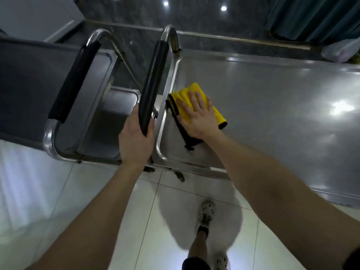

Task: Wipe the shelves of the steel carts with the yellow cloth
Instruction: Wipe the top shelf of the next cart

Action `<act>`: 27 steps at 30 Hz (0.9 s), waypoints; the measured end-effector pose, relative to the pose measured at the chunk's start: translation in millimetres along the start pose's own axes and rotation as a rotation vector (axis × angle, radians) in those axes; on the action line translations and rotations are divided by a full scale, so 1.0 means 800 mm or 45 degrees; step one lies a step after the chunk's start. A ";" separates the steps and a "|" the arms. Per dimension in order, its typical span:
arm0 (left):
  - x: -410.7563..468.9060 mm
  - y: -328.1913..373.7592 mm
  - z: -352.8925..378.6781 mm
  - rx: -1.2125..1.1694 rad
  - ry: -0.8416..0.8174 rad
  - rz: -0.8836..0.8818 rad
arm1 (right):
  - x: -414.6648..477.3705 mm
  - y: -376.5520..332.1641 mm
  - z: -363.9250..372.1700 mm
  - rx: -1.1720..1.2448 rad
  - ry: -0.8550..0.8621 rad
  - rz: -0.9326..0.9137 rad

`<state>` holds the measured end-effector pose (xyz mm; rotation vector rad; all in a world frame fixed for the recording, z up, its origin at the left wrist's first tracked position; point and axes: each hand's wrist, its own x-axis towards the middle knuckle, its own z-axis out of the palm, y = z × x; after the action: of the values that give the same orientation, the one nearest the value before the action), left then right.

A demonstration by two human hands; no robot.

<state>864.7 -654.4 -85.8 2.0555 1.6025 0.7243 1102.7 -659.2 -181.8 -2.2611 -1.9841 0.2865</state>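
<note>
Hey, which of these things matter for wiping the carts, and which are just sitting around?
For the job: yellow cloth, pressed flat by the right hand; right cart's top shelf; its black handle, gripped by the left hand; left cart.
Lying about: plastic bag; dark curtain.

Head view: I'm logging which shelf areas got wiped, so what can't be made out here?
The right cart's top shelf: right end cut off by the frame edge.
Steel under the yellow cloth: hidden by the cloth and the right hand pressing it.
The lower shelf: mostly hidden by the black handle that the left hand grips.
Smears or dirt: lost in glare and blur.
</note>
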 end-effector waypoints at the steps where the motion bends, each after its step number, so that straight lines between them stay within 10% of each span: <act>1: 0.002 0.001 0.001 0.006 0.001 0.010 | 0.014 -0.002 0.000 0.022 -0.011 0.064; 11: 0.007 0.007 -0.003 0.168 -0.042 0.034 | -0.158 -0.040 0.033 -0.023 -0.067 -0.398; 15: -0.030 -0.005 -0.005 0.564 0.089 0.468 | -0.197 -0.017 0.012 -0.056 -0.061 -0.497; 23: -0.104 -0.037 0.042 0.809 -0.607 0.765 | -0.254 -0.023 0.031 -0.226 0.082 -0.440; 27: -0.108 -0.024 0.058 0.788 -0.403 0.765 | -0.251 -0.028 0.015 0.035 0.139 -0.402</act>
<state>863.2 -734.8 -144.9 2.9726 1.1052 0.0355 1053.9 -855.8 -176.4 -1.8638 -2.2185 0.1533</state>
